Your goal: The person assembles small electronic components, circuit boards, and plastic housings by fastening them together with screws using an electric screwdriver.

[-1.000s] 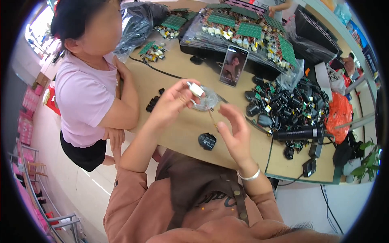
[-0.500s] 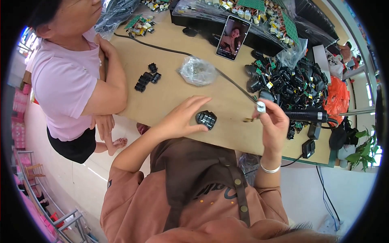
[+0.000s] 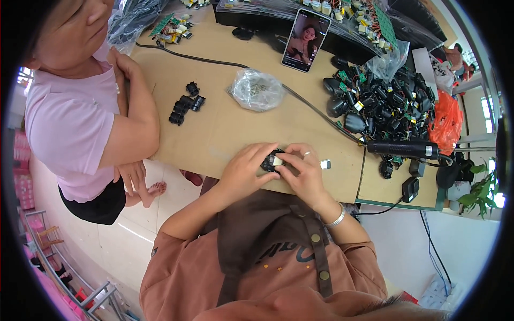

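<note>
A small black plastic housing [image 3: 266, 163] is at the table's near edge, partly hidden by my fingers. My left hand [image 3: 247, 170] curls around its left side, gripping it. My right hand [image 3: 303, 175], wearing a ring and a bracelet, pinches a small whitish part [image 3: 277, 160] against the housing's right side. Just right of that hand shows a small pale rectangular piece [image 3: 325, 164]; whether it is wired to the pinched part I cannot tell. Farther up, a clear plastic bag [image 3: 259, 91] holds many tiny metal pieces.
Several black housings [image 3: 184, 104] lie left. A phone [image 3: 306, 40] stands upright at the back. A heap of black parts with circuit boards [image 3: 388, 109] covers the right, beside a black cylindrical tool [image 3: 401, 149] on a cable. Another person [image 3: 80, 112] leans at the left edge.
My right hand has moved left and brought the whitish part to the black housing. My left hand has closed from a spread pose onto the housing. The black cylindrical tool looks slightly shifted.
</note>
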The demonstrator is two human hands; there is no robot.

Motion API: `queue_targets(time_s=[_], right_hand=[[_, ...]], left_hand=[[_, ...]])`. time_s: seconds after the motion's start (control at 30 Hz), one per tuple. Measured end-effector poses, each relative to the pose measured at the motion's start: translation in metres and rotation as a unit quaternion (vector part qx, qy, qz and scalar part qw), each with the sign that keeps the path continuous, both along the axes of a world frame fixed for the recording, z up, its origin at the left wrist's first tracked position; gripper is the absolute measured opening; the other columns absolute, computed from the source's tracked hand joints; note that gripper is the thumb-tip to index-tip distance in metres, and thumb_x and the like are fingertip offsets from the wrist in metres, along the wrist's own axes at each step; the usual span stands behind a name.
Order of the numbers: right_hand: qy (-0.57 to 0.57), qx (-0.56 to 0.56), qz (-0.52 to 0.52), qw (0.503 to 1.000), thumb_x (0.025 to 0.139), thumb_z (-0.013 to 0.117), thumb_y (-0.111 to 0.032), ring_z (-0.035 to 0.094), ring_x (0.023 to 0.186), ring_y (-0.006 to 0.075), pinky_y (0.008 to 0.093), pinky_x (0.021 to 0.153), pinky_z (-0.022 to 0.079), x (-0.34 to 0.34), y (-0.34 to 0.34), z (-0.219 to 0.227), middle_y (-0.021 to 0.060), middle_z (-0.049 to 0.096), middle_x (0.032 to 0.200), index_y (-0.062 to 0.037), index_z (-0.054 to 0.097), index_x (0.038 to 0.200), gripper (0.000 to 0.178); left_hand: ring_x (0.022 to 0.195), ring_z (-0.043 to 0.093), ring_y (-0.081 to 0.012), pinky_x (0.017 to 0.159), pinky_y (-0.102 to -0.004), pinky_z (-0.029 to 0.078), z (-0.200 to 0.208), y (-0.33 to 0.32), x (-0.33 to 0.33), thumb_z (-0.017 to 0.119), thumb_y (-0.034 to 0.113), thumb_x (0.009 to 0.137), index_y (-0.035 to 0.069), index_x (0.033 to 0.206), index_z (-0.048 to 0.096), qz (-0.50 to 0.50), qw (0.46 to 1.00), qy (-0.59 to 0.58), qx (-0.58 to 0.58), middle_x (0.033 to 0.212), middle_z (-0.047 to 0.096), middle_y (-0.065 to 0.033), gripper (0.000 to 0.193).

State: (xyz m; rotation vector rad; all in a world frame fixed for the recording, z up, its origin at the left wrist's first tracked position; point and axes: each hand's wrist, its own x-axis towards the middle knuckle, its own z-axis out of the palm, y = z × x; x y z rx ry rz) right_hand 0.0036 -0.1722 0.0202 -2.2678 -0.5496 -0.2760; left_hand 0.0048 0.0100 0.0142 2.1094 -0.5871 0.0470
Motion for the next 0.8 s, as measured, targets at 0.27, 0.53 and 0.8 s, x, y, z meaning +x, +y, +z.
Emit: queue_targets(time_s=[0.27, 0.53, 0.8], right_hand=[[-0.006, -0.110, 0.012, 0.994, 0.066, 0.070, -0.010, 0.054, 0.083, 0.0241, 0.0349, 0.073, 0.043, 0.003, 0.009, 0.022, 0.0057, 0.056, 0.089, -0.0046, 0.064, 0.085, 0.021], [-0.048, -0.125, 0.051, 0.990, 0.066, 0.063, -0.006, 0.056, 0.087, 0.0250, 0.0349, 0.077, 0.045, -0.003, 0.005, 0.019, 0.0082, 0.056, 0.089, -0.0005, 0.062, 0.090, 0.024], [-0.106, -0.283, 0.095, 0.949, 0.065, 0.058, -0.006, 0.054, 0.091, 0.0284, 0.0404, 0.083, 0.043, -0.006, 0.015, 0.025, 0.0122, 0.054, 0.089, 0.0052, 0.062, 0.081, 0.020]], left_hand=[[0.102, 0.053, -0.0294, 0.086, -0.0370, 0.044, 0.000, 0.000, 0.000, 0.073, 0.017, 0.068, 0.005, 0.117, 0.049, -0.001, 1.000, -0.016, -0.008, 0.110, 0.055, -0.0115, 0.056], [0.102, 0.053, -0.0293, 0.086, -0.0369, 0.044, 0.002, 0.000, 0.001, 0.074, 0.018, 0.068, 0.005, 0.117, 0.049, 0.001, 1.000, -0.007, -0.008, 0.110, 0.055, -0.0111, 0.057], [0.102, 0.053, -0.0288, 0.086, -0.0366, 0.044, 0.002, 0.002, 0.005, 0.072, 0.013, 0.069, 0.005, 0.116, 0.049, -0.006, 1.000, -0.012, -0.008, 0.110, 0.056, -0.0117, 0.052]])
